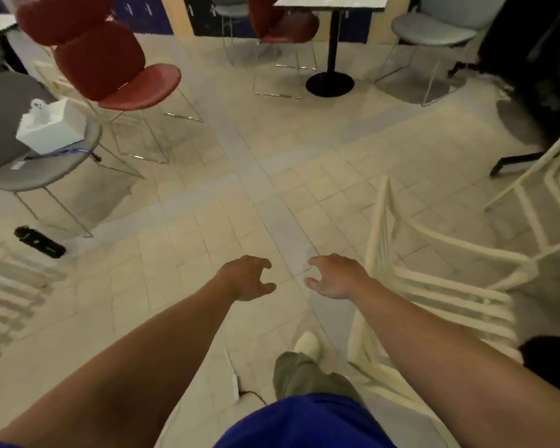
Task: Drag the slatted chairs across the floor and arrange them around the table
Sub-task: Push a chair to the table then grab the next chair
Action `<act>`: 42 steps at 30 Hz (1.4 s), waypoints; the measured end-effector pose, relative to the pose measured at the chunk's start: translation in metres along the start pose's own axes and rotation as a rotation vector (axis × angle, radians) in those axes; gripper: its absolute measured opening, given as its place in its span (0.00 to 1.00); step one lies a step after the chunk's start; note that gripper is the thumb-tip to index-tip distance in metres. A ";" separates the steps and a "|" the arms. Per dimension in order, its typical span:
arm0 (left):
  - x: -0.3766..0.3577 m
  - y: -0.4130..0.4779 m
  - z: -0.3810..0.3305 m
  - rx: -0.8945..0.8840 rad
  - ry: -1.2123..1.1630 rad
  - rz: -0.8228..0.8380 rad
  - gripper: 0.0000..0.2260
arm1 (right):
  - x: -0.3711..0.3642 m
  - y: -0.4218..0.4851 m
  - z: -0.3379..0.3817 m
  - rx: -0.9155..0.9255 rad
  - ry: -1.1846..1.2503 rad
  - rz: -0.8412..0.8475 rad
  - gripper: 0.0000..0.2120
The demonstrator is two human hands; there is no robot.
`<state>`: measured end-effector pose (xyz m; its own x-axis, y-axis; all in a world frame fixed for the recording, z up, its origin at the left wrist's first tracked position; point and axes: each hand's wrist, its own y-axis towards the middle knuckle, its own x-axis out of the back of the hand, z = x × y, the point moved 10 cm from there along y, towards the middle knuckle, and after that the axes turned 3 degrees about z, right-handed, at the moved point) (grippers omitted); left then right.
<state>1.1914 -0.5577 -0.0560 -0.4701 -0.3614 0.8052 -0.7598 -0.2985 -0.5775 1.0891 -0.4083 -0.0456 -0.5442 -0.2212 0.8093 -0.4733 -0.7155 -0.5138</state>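
Both my arms reach forward over the tiled floor. My left hand [248, 279] and my right hand [333, 276] hover side by side with curled, spread fingers and hold nothing. A cream slatted chair [434, 286] stands just to the right of my right hand, its backrest rail [377, 227] close to my fingers but not touched. A second cream slatted chair [550, 189] is at the right edge. Another slatted piece [10, 292] shows blurred at the left edge. A white-topped table [333, 1] on a black pedestal stands at the far middle.
Red chairs [117, 69] and grey chairs [434, 30] on wire legs stand at the back and left. A grey seat [46, 169] carries a white box [52, 124]. A black bottle [39, 242] lies on the floor at left. My shoe [307, 344] is below my hands.
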 end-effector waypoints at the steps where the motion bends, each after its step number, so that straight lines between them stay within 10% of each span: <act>1: 0.015 0.027 -0.013 -0.046 0.037 0.009 0.29 | 0.012 0.010 -0.019 -0.042 0.045 -0.024 0.30; 10: 0.107 0.178 -0.163 -0.451 0.273 0.097 0.29 | 0.053 0.026 -0.176 -0.468 0.398 -0.164 0.28; 23: 0.051 0.215 -0.364 -1.150 0.794 0.339 0.31 | -0.041 -0.055 -0.227 -1.157 0.858 -0.293 0.36; 42: 0.026 0.247 -0.337 -1.469 1.119 0.544 0.31 | -0.061 -0.031 -0.124 -1.608 1.134 -0.332 0.32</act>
<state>0.8397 -0.3429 -0.1324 -0.3283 0.6793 0.6564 0.1013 0.7162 -0.6905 1.0511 -0.2900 -0.1142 -0.1240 0.6773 0.7251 -0.3526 0.6530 -0.6703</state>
